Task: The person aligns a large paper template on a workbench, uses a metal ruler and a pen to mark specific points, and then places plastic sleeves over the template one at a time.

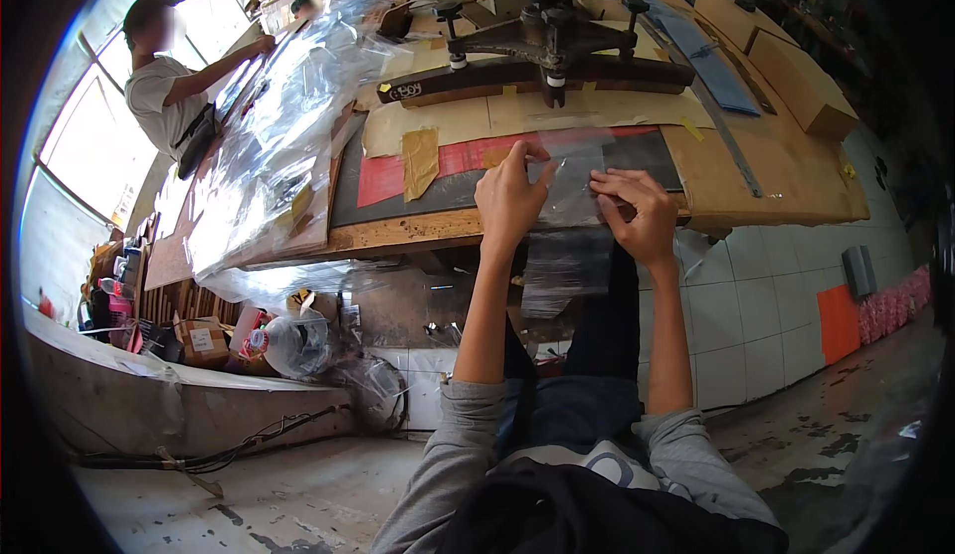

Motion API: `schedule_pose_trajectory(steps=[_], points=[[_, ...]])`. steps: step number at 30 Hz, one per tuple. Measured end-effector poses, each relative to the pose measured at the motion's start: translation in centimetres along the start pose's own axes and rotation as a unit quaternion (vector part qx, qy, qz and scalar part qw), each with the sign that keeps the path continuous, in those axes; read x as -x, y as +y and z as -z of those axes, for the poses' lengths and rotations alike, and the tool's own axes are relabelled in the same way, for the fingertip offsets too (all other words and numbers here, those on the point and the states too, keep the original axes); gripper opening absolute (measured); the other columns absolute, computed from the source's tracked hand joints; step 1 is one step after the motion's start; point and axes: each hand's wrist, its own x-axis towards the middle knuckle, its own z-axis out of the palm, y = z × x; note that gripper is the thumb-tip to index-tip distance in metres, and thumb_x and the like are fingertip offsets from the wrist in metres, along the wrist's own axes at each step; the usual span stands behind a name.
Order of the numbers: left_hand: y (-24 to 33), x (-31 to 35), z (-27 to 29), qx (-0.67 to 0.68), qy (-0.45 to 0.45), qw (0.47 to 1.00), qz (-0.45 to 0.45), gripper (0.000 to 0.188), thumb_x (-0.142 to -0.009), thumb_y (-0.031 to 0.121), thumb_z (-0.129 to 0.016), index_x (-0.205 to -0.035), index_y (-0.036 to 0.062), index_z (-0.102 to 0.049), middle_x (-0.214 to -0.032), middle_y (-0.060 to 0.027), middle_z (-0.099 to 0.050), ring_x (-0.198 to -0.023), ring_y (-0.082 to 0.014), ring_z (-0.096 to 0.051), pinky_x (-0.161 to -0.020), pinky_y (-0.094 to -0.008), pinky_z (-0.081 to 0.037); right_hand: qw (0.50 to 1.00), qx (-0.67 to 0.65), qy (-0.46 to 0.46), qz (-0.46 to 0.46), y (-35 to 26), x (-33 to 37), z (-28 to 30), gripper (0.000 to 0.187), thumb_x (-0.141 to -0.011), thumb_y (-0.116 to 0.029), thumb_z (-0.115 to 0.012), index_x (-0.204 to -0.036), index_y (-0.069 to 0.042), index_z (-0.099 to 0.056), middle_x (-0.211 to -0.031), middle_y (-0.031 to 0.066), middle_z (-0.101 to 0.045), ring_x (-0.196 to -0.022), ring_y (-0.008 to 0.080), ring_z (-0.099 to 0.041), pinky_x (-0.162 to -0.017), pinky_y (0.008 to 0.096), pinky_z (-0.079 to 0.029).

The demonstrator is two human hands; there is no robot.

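Note:
A clear plastic sheet (569, 274) hangs over the table's front edge, its upper part lying beneath the press. At its left edge, the thumb and forefinger of my left hand (509, 196) are pinched together on the plastic. My right hand (642, 214) grips the opposite edge with bent fingers and thumb. Just beyond my hands stands a heavy machine with a long dark metal bar (632, 79). Under the sheet lie a black mat (438, 191) and a red strip (380, 178), with a piece of brown tape (420, 164) stuck across the strip.
Shiny plastic film (264, 166) covers the table's left side, where another person (164, 87) stands. On the right lie a metal ruler (731, 151), blue sheets (701, 57) and a cardboard box (801, 82). A large clear bottle (298, 343) sits low at the left.

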Motion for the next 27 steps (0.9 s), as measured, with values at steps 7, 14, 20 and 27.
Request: schedule_pose_trajectory(steps=[7,14,20,27], points=[[-0.2,-0.2,-0.2,0.025,-0.021,0.999,0.035,0.023,-0.076,0.028,-0.063,-0.092,0.0123,-0.064,-0.073,-0.0097,-0.062,-0.072,-0.0278,-0.060,-0.065,-0.0363,-0.044,0.996,-0.082,-0.011,-0.020,0.3,-0.7,1.2,0.037,-0.088,-0.037,-0.048,-0.104,-0.008,-0.066,-0.114,0.0095,-0.060,-0.108,0.0250,-0.054,-0.092,0.0333,-0.041],[0.2,-0.1,0.6,0.087,-0.049,0.992,0.077,0.018,-0.079,0.022,-0.061,-0.092,0.0105,-0.064,-0.066,-0.0070,-0.058,-0.057,-0.0178,-0.053,-0.058,-0.0301,-0.041,0.958,-0.211,-0.006,-0.196,3.1,-2.5,0.3,0.051,-0.096,-0.040,-0.030,-0.117,-0.001,-0.056,-0.126,0.0146,-0.051,-0.121,0.0261,-0.044,-0.099,0.0331,-0.035],[0.4,-0.5,1.0,0.160,-0.051,0.981,0.098,0.016,-0.080,0.019,-0.061,-0.091,0.0078,-0.063,-0.067,-0.0081,-0.060,-0.057,-0.0191,-0.055,-0.057,-0.0302,-0.041,0.983,0.049,-0.143,-0.100,6.7,-5.8,-0.6,0.033,-0.092,-0.028,-0.042,-0.105,-0.004,-0.060,-0.105,0.0184,-0.060,-0.098,0.0359,-0.055,-0.085,0.0410,-0.043],[-2.0,1.0,1.5,0.316,-0.069,0.943,0.079,0.020,-0.077,0.018,-0.064,-0.093,0.0066,-0.064,-0.059,-0.0054,-0.051,-0.050,-0.0135,-0.042,-0.052,-0.0264,-0.037,0.949,0.150,-0.203,-0.188,6.8,-8.1,-0.8,0.023,-0.085,-0.020,-0.052,-0.097,-0.004,-0.063,-0.096,0.0159,-0.063,-0.091,0.0365,-0.057,-0.081,0.0417,-0.044]])
